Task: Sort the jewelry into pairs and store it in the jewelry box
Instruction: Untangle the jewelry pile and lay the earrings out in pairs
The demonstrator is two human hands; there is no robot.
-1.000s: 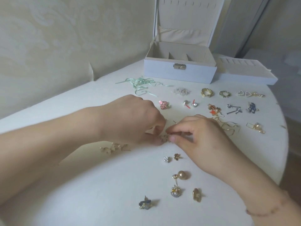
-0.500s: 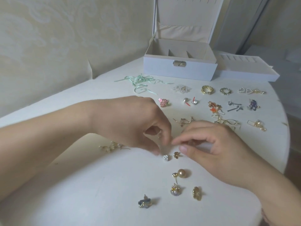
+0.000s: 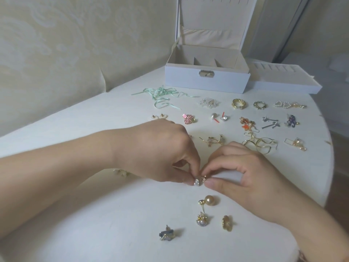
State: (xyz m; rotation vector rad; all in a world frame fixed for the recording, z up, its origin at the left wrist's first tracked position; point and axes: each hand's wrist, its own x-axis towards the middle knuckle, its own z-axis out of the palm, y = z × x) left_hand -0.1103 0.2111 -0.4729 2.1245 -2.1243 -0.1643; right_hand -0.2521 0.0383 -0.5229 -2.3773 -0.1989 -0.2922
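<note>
My left hand (image 3: 162,152) pinches a small clear-stone stud (image 3: 197,182) at the table's middle. My right hand (image 3: 243,173) pinches a small gold flower stud (image 3: 203,178) right beside it; the two fingertips nearly touch. Paired jewelry lies in rows behind: gold star hooks (image 3: 214,141), a pink crystal pair (image 3: 188,119), pearl studs (image 3: 219,117), gold rings (image 3: 238,104). Loose pieces lie nearer me: a gold pearl earring (image 3: 209,201), a flower cluster stud (image 3: 202,220), a gold shell stud (image 3: 226,223), a blue stud (image 3: 167,234). The white jewelry box (image 3: 206,82) stands open at the back.
The box's removed tray (image 3: 283,85) lies to the right of it. A tangle of mint ribbon (image 3: 160,96) lies in front of the box at left. The round white table (image 3: 94,214) curves off at the right; a patterned wall is close on the left.
Both hands left the gold star hooks on the table and came toward me. They have closed on the two small studs that lay loose before.
</note>
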